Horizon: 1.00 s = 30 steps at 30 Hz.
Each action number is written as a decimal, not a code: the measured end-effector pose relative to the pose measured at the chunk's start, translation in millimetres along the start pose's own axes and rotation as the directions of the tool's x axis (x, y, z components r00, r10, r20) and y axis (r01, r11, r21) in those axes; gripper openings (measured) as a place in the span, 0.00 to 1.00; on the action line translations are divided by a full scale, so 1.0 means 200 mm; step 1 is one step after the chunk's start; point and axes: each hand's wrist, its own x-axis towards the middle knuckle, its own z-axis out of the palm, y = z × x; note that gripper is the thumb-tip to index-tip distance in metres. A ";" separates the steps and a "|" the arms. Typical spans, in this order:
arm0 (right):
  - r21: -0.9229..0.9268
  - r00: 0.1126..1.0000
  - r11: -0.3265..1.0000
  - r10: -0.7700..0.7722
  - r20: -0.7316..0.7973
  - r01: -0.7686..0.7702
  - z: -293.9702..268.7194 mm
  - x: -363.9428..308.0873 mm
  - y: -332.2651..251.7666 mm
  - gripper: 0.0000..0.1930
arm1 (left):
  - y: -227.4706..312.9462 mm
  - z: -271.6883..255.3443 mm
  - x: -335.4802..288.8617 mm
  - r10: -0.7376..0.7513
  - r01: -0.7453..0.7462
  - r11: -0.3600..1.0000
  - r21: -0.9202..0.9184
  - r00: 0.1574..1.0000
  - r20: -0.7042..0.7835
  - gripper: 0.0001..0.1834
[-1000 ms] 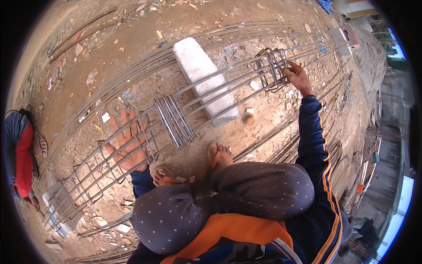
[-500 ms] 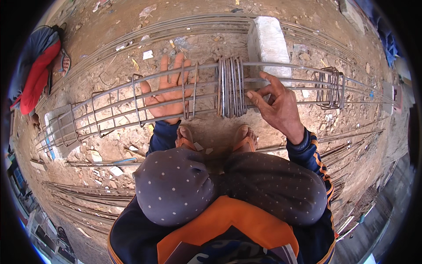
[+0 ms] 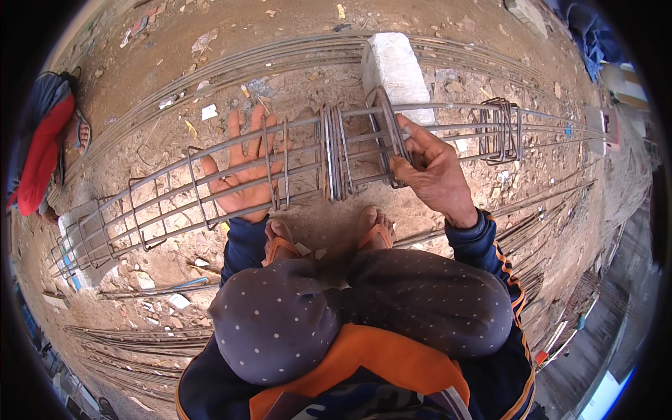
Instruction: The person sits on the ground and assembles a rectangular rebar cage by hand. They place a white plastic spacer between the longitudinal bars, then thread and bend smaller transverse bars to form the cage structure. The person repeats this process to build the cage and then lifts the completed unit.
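Note:
A long cage of steel reinforcing bars (image 3: 305, 122) stretches across in front of me, with square wire stirrups around the bars. My right hand (image 3: 439, 178) pinches several stirrups (image 3: 386, 133), which lean at an angle on the bars. Just left of them, a tight bundle of stirrups (image 3: 333, 154) hangs at the middle of the cage. Under the bars to the left lies my left hand (image 3: 245, 178), palm up with fingers spread, close to a pair of stirrups (image 3: 278, 168). More stirrups (image 3: 500, 129) cluster near the cage's right end.
A pale concrete block (image 3: 399, 70) stands beyond the cage; another block (image 3: 84, 234) is under its left end. Loose bars (image 3: 133, 336) lie on the dirt at both sides and behind. At the far left a person in red and dark clothing (image 3: 49, 147) crouches.
My right hand has taken hold of several stirrups, and they have come apart from the bundle toward the right and tilted. My left hand stays spread beneath the bars.

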 end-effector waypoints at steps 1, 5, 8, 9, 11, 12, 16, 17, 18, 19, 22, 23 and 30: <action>0.014 1.000 1.000 0.019 0.007 -0.019 -0.06 -0.02 -0.04 0.35 | -0.01 0.01 0.00 -0.002 0.002 1.000 -0.014 1.000 0.011 0.50; 0.070 0.986 0.984 0.164 -0.012 -0.163 -0.30 -0.08 -0.12 0.32 | -0.02 0.05 -0.01 -0.002 -0.001 0.999 -0.048 0.998 -0.058 0.49; 0.206 0.988 0.969 0.148 -0.040 -0.137 -0.39 -0.09 -0.07 0.32 | -0.01 0.05 -0.01 -0.006 0.007 1.000 0.016 1.000 -0.026 0.49; 0.194 0.986 0.969 0.160 -0.034 -0.151 -0.40 -0.09 -0.09 0.32 | -0.01 0.05 -0.01 -0.013 0.013 0.999 -0.039 1.000 0.011 0.48; 0.188 0.989 0.978 0.108 -0.098 -0.088 -0.47 -0.10 -0.02 0.31 | -0.02 0.07 -0.01 -0.023 0.023 1.000 -0.009 1.000 -0.002 0.48; 0.208 0.992 0.977 0.074 -0.099 -0.052 -0.54 -0.10 0.04 0.30 | -0.02 0.08 -0.01 -0.022 0.022 1.000 0.006 1.000 -0.009 0.48; 0.116 0.962 0.993 0.044 -0.269 -0.013 -0.72 -0.11 0.11 0.28 | 0.01 0.10 0.00 -0.020 0.015 0.999 0.051 0.995 0.098 0.47; 0.077 0.947 0.997 0.050 -0.318 -0.027 -0.76 -0.12 0.10 0.28 | 0.02 0.10 0.00 -0.019 0.014 0.999 0.048 0.995 0.094 0.47; 0.054 0.948 0.999 0.021 -0.319 -0.004 -0.82 -0.11 0.13 0.28 | 0.02 0.10 0.01 -0.017 0.012 0.999 0.050 0.996 0.091 0.47; 0.029 0.946 0.999 -0.006 -0.323 0.016 -0.87 -0.11 0.15 0.28 | 0.02 0.11 0.02 -0.016 0.012 0.999 0.052 0.996 0.089 0.47; -0.233 0.933 0.964 0.040 -0.357 -0.130 -0.99 -0.09 0.29 0.30 | 0.00 0.07 0.02 -0.025 0.028 0.998 -0.053 0.998 0.057 0.48; -0.325 0.929 0.933 0.025 -0.369 -0.154 -1.02 -0.06 0.37 0.30 | 0.01 0.04 0.02 -0.020 0.021 0.999 -0.032 0.999 0.038 0.49; -0.723 0.892 0.638 -0.123 -0.435 -0.265 -1.00 -0.05 0.38 0.29 | 0.00 -0.04 0.02 -0.004 0.004 1.000 -0.006 0.998 0.070 0.49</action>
